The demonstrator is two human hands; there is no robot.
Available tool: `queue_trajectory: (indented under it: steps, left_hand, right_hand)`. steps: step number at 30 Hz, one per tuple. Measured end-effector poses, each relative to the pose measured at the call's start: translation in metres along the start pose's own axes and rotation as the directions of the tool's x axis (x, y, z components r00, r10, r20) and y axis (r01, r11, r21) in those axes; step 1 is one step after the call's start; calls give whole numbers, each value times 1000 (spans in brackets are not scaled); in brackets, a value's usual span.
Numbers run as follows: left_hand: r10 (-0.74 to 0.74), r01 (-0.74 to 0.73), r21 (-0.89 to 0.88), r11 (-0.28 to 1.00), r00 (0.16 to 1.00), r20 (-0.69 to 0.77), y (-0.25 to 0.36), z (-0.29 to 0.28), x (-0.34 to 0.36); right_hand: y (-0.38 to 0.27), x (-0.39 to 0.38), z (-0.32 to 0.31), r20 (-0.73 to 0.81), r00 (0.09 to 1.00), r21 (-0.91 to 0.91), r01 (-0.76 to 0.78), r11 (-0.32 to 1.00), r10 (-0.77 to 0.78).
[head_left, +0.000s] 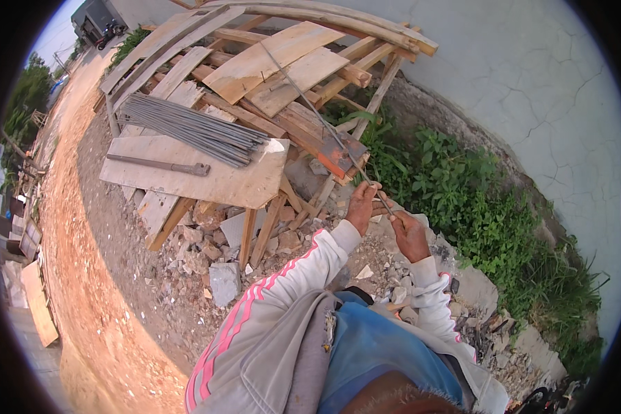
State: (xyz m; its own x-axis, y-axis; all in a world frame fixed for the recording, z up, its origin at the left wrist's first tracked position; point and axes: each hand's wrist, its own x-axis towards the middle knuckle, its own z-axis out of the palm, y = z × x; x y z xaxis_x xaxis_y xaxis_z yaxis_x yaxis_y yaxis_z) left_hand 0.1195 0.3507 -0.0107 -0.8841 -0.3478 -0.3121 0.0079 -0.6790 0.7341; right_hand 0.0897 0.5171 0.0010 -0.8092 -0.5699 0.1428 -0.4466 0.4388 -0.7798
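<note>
Both hands grip one long thin metal rod (293, 84), which slants from the far boards down toward me. My left hand (361, 207) is closed around it just past the near end of a wooden beam (300, 134). Close by on the right, my right hand (410, 236) pinches the rod's near end. The rod passes over a dark and orange block (341, 157) at the beam's end, where small upright pins stand. To the left, a bundle of grey metal rods (196, 127) lies on boards. A rusty bar with a thicker, notched end (162, 164) rests on a plywood sheet (207, 181).
Loose planks (276, 58) cover a rough timber frame along the grey wall (524, 62). Green weeds (476, 193) grow at the wall's foot. Broken rubble and a grey block (225, 283) lie below. A dirt road (103, 290) runs along the left.
</note>
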Motion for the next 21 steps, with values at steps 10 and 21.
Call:
queue_trajectory:
  steps: [10,21]
  left_hand:
    - [5,2,-174,985,999,40,5,-15,10]
    - [-19,33,-173,984,997,80,-19,-12,2]
  right_hand:
    - [20,20,-1,293,939,222,-251,942,181]
    - [22,13,18,141,985,169,-123,978,100]
